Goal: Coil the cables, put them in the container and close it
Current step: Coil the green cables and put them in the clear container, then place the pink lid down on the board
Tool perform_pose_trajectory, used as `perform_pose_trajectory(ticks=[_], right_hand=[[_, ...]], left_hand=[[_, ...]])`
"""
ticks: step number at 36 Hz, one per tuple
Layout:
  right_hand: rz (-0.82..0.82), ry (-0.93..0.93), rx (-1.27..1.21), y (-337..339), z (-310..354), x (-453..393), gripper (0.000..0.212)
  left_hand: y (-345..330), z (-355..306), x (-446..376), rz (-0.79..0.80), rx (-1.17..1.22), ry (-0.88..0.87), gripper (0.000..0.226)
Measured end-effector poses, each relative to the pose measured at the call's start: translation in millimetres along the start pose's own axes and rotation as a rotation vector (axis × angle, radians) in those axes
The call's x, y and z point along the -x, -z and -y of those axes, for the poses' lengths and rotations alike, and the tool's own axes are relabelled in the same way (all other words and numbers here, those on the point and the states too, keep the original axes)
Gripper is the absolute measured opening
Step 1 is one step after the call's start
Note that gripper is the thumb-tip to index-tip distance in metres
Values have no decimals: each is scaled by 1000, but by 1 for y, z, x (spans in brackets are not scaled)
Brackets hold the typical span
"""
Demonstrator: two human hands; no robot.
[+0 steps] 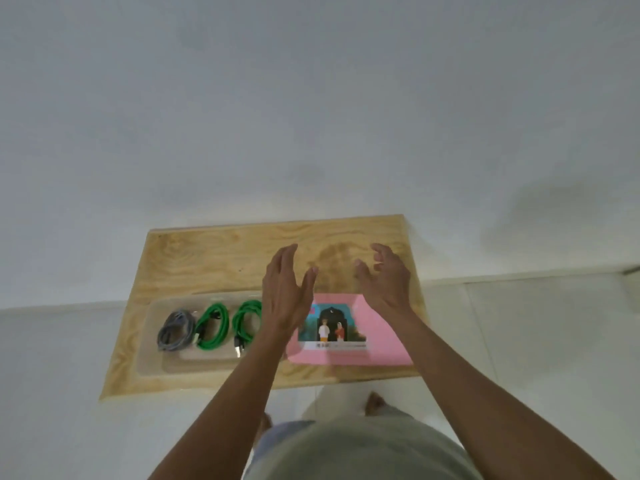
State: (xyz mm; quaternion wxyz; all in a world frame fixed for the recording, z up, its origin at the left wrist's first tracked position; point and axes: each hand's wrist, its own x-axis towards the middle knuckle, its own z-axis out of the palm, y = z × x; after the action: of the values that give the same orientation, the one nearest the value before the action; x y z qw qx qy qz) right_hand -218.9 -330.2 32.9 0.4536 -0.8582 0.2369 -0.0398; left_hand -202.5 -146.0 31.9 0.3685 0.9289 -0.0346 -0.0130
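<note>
A clear plastic container (152, 341) lies on the left of a wooden board (214, 258). Inside it sit three coiled cables: a grey cable (175, 330) at the left, a green cable (212, 326) in the middle and a second green cable (244, 323) at the right, partly hidden by my left wrist. A pink lid (377, 337) with a picture on it lies to the right of the container. My left hand (285, 292) hovers open between container and lid. My right hand (384, 278) hovers open above the lid's far edge. Neither hand holds anything.
The board rests on a pale tiled floor (519, 341) against a white wall (311, 116). My knees and feet show below the board's near edge.
</note>
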Motion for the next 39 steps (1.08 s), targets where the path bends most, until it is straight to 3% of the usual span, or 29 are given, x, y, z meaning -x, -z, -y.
perform_pose_trajectory(ticks=[10, 15, 20, 28, 33, 39], right_hand=[[141, -125, 133, 38, -102, 20, 50], [175, -120, 238, 35, -130, 29, 56], [162, -113, 274, 28, -149, 31, 67], [201, -215, 360, 43, -170, 32, 65], [293, -230, 315, 50, -164, 26, 67], [247, -275, 294, 57, -145, 24, 76]], left_hand=[[-80, 2, 37, 185, -220, 271, 64], [-97, 18, 42, 243, -337, 292, 82], [-115, 19, 47, 225, -397, 311, 84], [-139, 5, 63, 194, -319, 438, 107], [-144, 2, 63, 221, -264, 440, 100], [-124, -20, 63, 195, -156, 455, 98]])
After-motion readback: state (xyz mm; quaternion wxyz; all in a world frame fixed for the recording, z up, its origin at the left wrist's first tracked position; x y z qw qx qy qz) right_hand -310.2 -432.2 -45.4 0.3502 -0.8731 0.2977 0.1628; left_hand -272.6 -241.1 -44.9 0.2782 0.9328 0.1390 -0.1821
